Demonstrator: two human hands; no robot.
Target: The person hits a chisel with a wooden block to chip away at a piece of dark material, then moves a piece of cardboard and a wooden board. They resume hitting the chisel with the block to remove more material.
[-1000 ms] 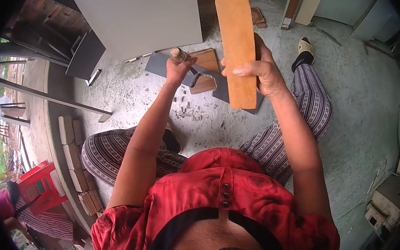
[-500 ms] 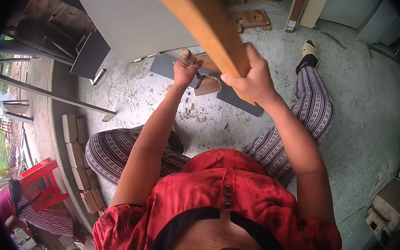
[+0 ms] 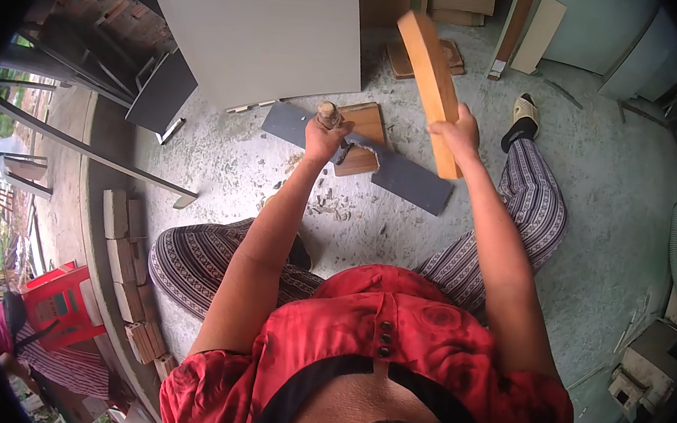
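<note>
My left hand (image 3: pixel 323 141) is closed round a chisel (image 3: pixel 328 113), its worn wooden handle end poking up out of the fist. The chisel's dark lower part reaches down to the ragged notch in a long dark grey board (image 3: pixel 413 183). Beneath that board lies a brown wooden board (image 3: pixel 369 122), set crosswise on the floor. In my right hand (image 3: pixel 459 135) is a thick orange-brown wooden block (image 3: pixel 431 79), gripped near its lower end and held in the air to the right of the chisel, apart from it.
Chips (image 3: pixel 331 204) litter the concrete floor between my legs. A large pale panel (image 3: pixel 265 36) stands ahead, with another wood piece (image 3: pixel 404 60) beyond. Bricks (image 3: pixel 123 233) line the left ledge. A person in a striped garment (image 3: pixel 71 369) is by a red chair (image 3: pixel 65 304).
The wooden block has swung down and away from the camera, and my right hand has moved slightly right. My left hand still grips the chisel at the notch. The whole view has shifted a little.
</note>
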